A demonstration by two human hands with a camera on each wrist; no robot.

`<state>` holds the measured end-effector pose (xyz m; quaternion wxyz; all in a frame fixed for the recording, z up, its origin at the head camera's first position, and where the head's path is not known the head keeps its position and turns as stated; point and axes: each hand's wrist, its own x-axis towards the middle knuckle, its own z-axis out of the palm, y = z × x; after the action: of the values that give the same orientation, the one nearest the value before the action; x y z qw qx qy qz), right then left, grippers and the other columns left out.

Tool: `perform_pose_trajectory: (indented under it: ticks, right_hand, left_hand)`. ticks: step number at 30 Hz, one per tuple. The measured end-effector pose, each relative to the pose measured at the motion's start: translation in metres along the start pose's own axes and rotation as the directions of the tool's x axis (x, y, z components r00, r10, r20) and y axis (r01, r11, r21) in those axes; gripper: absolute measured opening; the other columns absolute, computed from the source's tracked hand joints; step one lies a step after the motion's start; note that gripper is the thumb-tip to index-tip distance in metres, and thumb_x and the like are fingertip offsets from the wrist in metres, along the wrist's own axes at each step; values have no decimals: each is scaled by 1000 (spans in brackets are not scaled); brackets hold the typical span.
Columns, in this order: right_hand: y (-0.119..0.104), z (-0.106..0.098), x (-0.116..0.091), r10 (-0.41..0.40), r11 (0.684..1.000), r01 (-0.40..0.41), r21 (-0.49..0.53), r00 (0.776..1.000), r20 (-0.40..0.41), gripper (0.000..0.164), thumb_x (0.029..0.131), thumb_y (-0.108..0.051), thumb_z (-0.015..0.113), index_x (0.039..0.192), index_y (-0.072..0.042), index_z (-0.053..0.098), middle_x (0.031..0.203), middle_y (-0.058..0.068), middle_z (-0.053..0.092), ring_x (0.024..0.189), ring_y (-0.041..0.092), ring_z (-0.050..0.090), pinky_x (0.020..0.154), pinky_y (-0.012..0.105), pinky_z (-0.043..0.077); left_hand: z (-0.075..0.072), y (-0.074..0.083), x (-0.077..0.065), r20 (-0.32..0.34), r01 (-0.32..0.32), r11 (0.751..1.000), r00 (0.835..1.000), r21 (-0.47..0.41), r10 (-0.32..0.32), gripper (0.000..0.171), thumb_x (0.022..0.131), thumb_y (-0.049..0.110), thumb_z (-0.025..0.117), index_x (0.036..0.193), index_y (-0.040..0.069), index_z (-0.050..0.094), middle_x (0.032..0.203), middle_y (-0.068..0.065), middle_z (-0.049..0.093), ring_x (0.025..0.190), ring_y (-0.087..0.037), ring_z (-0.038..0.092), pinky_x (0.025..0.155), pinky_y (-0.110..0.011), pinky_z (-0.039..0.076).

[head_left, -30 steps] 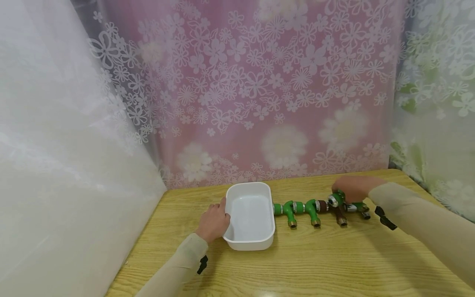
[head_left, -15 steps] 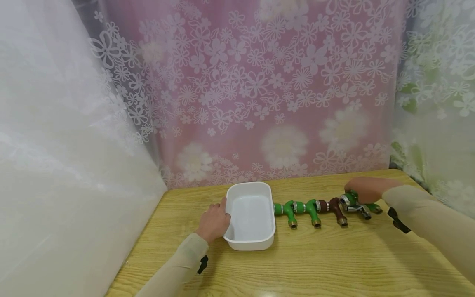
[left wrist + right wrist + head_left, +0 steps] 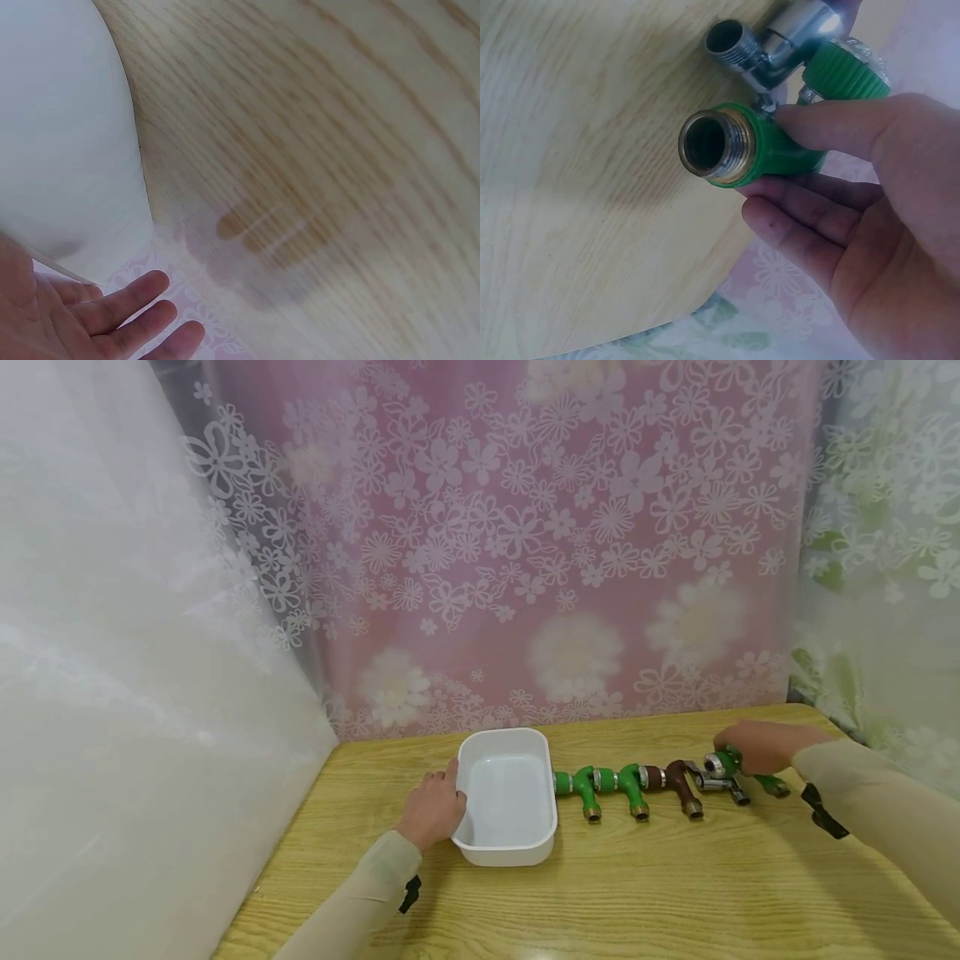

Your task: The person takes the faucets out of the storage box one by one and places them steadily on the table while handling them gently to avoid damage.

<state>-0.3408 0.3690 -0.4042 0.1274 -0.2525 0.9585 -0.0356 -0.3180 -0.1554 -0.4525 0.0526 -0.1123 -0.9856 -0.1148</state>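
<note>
My left hand [image 3: 432, 810] grips the left wall of a white rectangular basin [image 3: 506, 857]; the left wrist view shows several fingers extended outside it. My right hand [image 3: 768, 745] pinches a green tap [image 3: 742, 154] between thumb and fingers, its threaded brass outlet pointing away from the palm. To the basin's right lies a row of taps: a green tap [image 3: 585, 793], another green tap [image 3: 633, 792], a brown tap [image 3: 682, 789] and a chrome tap [image 3: 723, 785]. The held tap is at the row's right end, beside the chrome one.
Everything stands on a wood-grain table [image 3: 660, 893]. A pink flowered curtain [image 3: 480, 568] hangs behind its back edge. White sheeting [image 3: 135, 693] borders the left side, and a green-patterned curtain [image 3: 885, 610] the right.
My right hand has moved right with the green tap, from over the brown tap to past the chrome tap, which now shows more fully. The left hand and basin have stayed put.
</note>
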Motion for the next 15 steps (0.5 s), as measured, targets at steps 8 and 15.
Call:
perform_pose_trajectory:
  ticks: [8, 15]
  right_hand:
    - [15, 4, -4, 21, 1000, -21, -14, 1000, 1, 37, 83, 4, 71, 119, 4, 64, 116, 23, 66, 103, 44, 64, 78, 52, 55]
    - [23, 11, -10, 47, 999, -47, 1, 999, 4, 40, 82, 8, 69, 121, 9, 61, 119, 29, 64, 106, 48, 62, 80, 55, 54]
  left_hand:
    - [1, 1, 3, 7, 16, 1000, 1000, 4, -16, 59, 102, 24, 45, 157, 7, 32, 134, -19, 61, 122, -37, 57, 87, -54, 55]
    - [2, 2, 5, 9, 14, 1000, 1000, 2, -14, 59, 102, 24, 45, 158, 7, 32, 135, -20, 60, 124, -37, 56, 90, -55, 54]
